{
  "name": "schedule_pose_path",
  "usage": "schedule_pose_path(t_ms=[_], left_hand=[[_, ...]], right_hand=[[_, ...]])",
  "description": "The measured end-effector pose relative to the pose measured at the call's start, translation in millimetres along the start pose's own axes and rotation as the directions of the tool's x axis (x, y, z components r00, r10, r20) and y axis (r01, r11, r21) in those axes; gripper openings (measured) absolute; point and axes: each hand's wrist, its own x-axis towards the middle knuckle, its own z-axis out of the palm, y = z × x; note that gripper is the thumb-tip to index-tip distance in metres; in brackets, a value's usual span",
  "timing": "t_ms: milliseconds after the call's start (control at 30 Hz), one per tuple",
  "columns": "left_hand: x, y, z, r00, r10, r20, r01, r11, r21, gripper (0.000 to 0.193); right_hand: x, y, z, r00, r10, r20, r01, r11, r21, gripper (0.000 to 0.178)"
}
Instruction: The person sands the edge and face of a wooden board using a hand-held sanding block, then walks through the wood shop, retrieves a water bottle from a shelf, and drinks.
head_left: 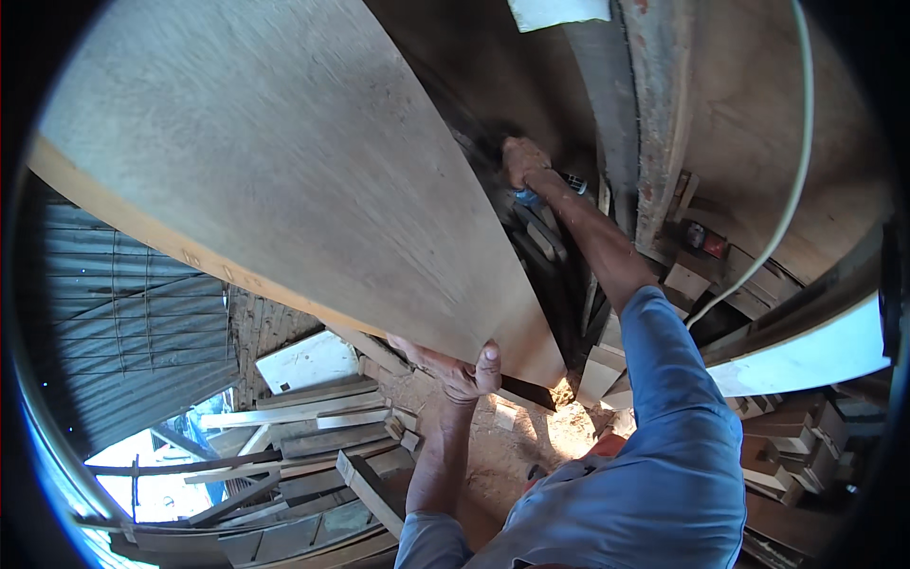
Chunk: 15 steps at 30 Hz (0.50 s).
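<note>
A large, smooth wooden panel (284, 171) with a pale edge stands tilted in front of me, filling the upper left. My left hand (460, 375) is closed on its lower left edge, thumb up against the face and fingers behind. My right hand (526, 163) reaches past the panel's right side into a shaded gap. Its fingers are curled, and what they hold is hidden in the dark. A small blue object (527, 196) shows just below that wrist, its kind unclear.
Stacked boards and offcuts (322, 446) lie at lower left, beside a corrugated metal sheet (133, 322). Timber pieces (791, 446) are piled at right. A pale cable or hose (801, 161) hangs at right. Sawdust covers the floor (488, 446) between.
</note>
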Motion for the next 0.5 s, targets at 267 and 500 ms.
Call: schedule_pose_path(t_ms=[267, 500], left_hand=[[-21, 2, -6, 0.943, -0.058, 0.329, 0.137, 0.965, -0.222, 0.07], [-29, 0, -5, 0.962, -0.075, 0.261, 0.141, 0.959, -0.246, 0.058]], right_hand=[[90, 20, 64, 0.989, -0.062, -0.131, 0.057, 0.997, -0.045, 0.038], [70, 3, 75, 0.974, 0.032, -0.226, -0.024, 0.999, 0.035, 0.048]])
